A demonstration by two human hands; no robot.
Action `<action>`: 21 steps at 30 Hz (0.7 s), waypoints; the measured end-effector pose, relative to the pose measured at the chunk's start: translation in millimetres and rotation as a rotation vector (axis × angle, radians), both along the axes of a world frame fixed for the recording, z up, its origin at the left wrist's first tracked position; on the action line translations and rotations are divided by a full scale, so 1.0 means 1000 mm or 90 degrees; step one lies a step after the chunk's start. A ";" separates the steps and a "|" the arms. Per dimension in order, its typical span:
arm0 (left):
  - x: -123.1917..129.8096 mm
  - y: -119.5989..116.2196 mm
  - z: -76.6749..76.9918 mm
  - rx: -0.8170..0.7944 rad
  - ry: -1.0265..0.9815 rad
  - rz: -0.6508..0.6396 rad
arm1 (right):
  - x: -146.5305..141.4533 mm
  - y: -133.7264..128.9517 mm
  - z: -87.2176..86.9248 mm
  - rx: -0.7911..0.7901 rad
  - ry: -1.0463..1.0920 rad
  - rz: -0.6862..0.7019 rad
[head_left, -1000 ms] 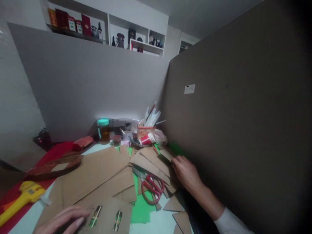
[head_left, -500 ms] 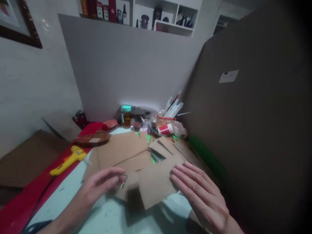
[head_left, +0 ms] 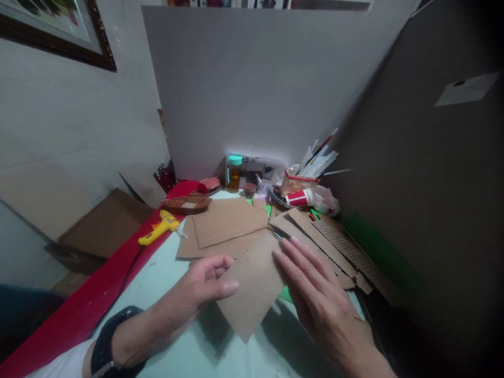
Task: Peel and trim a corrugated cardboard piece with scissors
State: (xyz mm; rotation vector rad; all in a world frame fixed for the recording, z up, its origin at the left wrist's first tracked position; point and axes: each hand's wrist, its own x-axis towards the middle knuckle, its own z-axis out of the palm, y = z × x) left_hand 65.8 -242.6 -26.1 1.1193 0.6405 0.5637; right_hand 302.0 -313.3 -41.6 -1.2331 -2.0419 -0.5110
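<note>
Between my two hands is a small tan piece of cardboard [head_left: 252, 289], tilted, with one corner pointing toward me above the tabletop. My left hand [head_left: 207, 283] pinches its left edge, thumb on the upper face and fingers curled behind. Along the right edge lies my right hand [head_left: 315, 286], its fingers straight and together over the card; its thumb is hidden underneath. Just beyond the right fingertips, the metal end of a tool [head_left: 277, 235] shows, too covered to name. Larger cardboard sheets [head_left: 230, 220] lie flat behind the held piece.
A yellow glue gun [head_left: 159, 228] with a black cord lies left on the pale tabletop [head_left: 157, 286]. At the back stand a teal-lidded jar [head_left: 234, 176], a red-and-white paper cup [head_left: 300, 198] on its side and a box of white sticks [head_left: 303, 181]. Grey panels [head_left: 252, 79] rise behind and right.
My left hand has moved in and taken hold of the cardboard's left edge; before, it was apart from it. The piece has turned in my right hand. The view has shifted left and down.
</note>
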 end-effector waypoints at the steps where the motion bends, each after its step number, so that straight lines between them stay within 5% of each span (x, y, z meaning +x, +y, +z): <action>1: -0.001 -0.001 0.000 -0.008 -0.002 -0.005 | -0.002 0.002 -0.002 0.003 -0.020 -0.008; 7: 0.000 -0.006 -0.003 -0.024 -0.009 -0.016 | -0.008 0.010 -0.016 -0.035 0.002 0.046; 13: -0.004 -0.001 0.000 -0.014 -0.031 0.030 | -0.010 0.006 -0.016 -0.166 0.200 0.068; 16: -0.004 0.005 0.005 0.039 -0.037 0.076 | -0.020 0.001 -0.003 -0.296 0.272 0.066; 21: 0.003 0.007 0.003 0.046 -0.007 0.002 | -0.038 -0.002 0.002 -0.684 0.546 0.150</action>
